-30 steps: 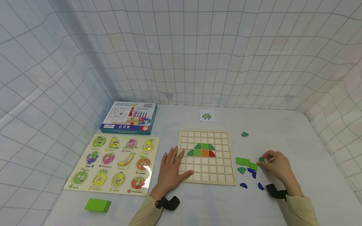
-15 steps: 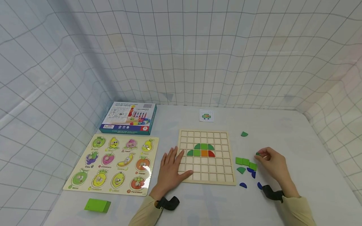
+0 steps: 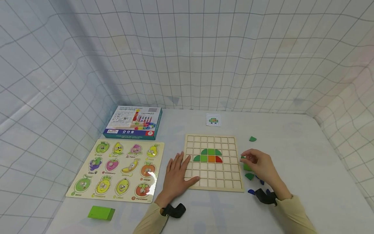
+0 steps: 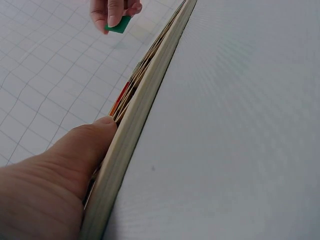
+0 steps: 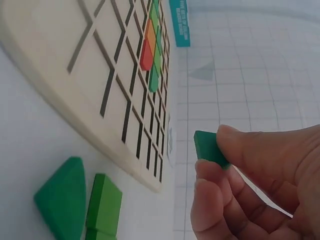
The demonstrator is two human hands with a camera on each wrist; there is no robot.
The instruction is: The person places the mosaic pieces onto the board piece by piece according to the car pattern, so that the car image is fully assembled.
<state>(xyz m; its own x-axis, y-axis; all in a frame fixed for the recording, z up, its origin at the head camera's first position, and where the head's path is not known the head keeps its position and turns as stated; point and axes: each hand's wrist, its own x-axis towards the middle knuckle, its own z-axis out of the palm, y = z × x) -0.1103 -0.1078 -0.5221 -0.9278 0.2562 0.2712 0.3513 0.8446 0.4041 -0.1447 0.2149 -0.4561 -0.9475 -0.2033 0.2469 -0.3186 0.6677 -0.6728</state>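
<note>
My right hand pinches a dark green quarter-circle tile between thumb and fingers, held up just off the right edge of the wooden grid board. Spread on the board's left edge, my left hand keeps its fingers straight, the thumb resting along the near-left part. In the grid sit green tiles, one orange tile and a red quarter-circle tile. Beneath the right hand are a light green square tile and another green quarter-circle; other pieces there are partly hidden.
A pattern card lies behind the board. One green quarter-circle is at the back right, and a blue half-circle is near the front. To the left are a fruit puzzle board, a boxed set and a green block.
My right hand has lifted the dark green quarter-circle from the table and carried it left to beside the board's right edge. My left hand has stayed in place.
</note>
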